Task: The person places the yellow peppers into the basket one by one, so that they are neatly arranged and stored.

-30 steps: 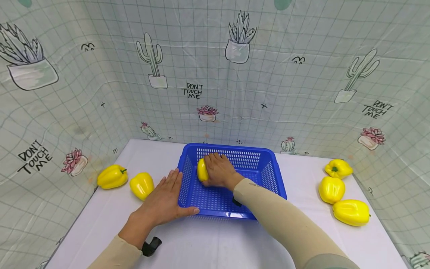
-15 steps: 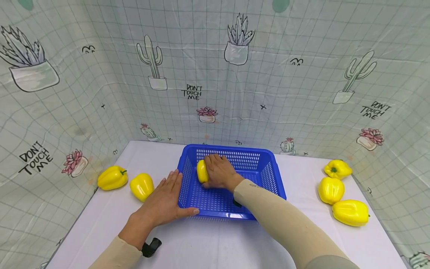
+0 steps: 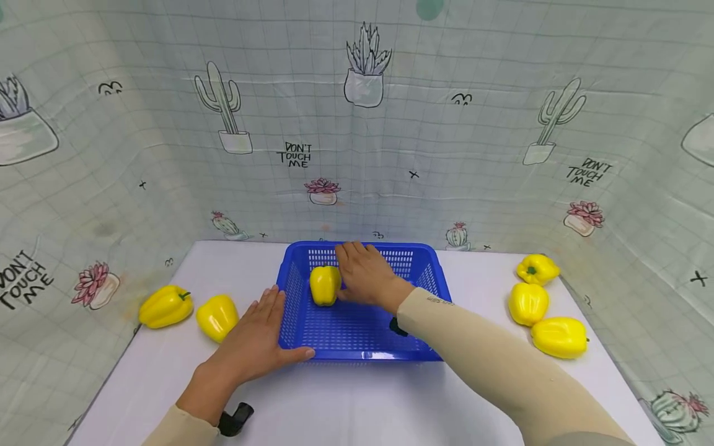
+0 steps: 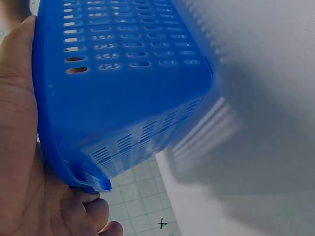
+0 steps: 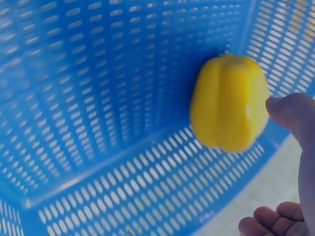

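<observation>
The right hand (image 3: 365, 275) partly covers the far right side of the yellow bell pepper (image 3: 325, 285) in the head view, and its palm side is hidden there; whether the fingertips touch the pepper cannot be told from that view. In the right wrist view the pepper (image 5: 230, 109) is slightly blurred and its stem is not visible; a fingertip lies just beside its right edge, contact uncertain. The left wrist view shows only a blurred corner of the blue plastic basket (image 4: 118, 93), with the rest cut off. A dark strap shows at each wrist, its detail too small to make out. Compared with half a second ago, the right hand has come off the pepper: its fingers, then wrapped over the top, are now straightened and relaxed, holding nothing, and the pepper is exposed. The camera view has also shifted slightly. The left hand (image 3: 251, 344) stays as before, fingers straight and flat on the table along the basket's (image 3: 362, 356) left wall, thumb against the near rim. The pepper stands in the far left part of the basket floor, close to the left wall, its long axis roughly upright in the head view; which end carries the stem cannot be told. Two yellow peppers (image 3: 165, 306) (image 3: 217, 316) lie on the white table (image 3: 346, 402) left of the basket, and three (image 3: 537, 269) (image 3: 527, 303) (image 3: 559, 337) lie to its right.
</observation>
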`<state>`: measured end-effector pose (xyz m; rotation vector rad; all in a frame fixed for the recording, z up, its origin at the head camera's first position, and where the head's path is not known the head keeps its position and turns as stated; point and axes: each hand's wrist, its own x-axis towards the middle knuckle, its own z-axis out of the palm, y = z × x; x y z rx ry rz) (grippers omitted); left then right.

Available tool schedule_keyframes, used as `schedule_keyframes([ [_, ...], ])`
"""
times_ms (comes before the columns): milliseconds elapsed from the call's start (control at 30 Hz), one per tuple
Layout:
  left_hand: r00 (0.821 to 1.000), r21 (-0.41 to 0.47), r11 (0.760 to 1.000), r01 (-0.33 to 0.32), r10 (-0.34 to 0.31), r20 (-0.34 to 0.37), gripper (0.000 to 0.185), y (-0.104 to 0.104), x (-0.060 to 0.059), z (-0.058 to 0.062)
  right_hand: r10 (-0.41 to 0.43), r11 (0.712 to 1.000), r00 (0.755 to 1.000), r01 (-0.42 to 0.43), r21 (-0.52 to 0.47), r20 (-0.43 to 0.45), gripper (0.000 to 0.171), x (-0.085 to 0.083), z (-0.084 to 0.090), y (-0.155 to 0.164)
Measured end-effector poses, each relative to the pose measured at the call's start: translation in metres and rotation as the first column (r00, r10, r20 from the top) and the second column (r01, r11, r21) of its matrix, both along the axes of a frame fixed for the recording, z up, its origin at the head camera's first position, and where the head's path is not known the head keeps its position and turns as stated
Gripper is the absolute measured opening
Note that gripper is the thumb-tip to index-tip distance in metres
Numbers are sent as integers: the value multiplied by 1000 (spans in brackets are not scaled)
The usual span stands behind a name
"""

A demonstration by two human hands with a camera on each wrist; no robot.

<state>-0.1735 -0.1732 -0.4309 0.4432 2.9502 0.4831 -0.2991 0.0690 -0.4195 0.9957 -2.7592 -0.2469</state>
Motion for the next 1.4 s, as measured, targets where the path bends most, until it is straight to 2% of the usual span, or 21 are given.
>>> schedule_keyframes([
  [200, 1000, 9, 1000, -11, 11, 12, 129, -2, 0, -2, -33, 999, 999, 34, -40, 20, 83, 14, 23, 20],
  [500, 1000, 1, 1000, -6, 5, 30, 133, 0, -1, -2, -102, 979, 990, 83, -188, -97, 81, 35, 40, 71],
  [700, 999, 11, 1000, -9, 8, 44, 130, 2, -1, 0, -164, 958, 966, 108, -265, -201, 70, 49, 40, 117],
  [967, 997, 11, 999, -38, 37, 65, 135, 0, 1, 0, -334, 913, 913, 251, -322, -234, 72, 70, 18, 171],
  [1100, 997, 0, 999, -46, 46, 60, 135, -1, 1, -2, -425, 866, 881, 328, -378, -209, 76, 80, 2, 195],
  [1267, 998, -5, 999, -42, 42, 55, 136, 1, 0, -2, -547, 790, 818, 435, -431, -176, 80, 95, -18, 228],
  [1400, 997, -4, 999, -40, 41, 60, 136, 4, -1, -1, -617, 752, 758, 489, -443, -213, 79, 107, -36, 256],
])
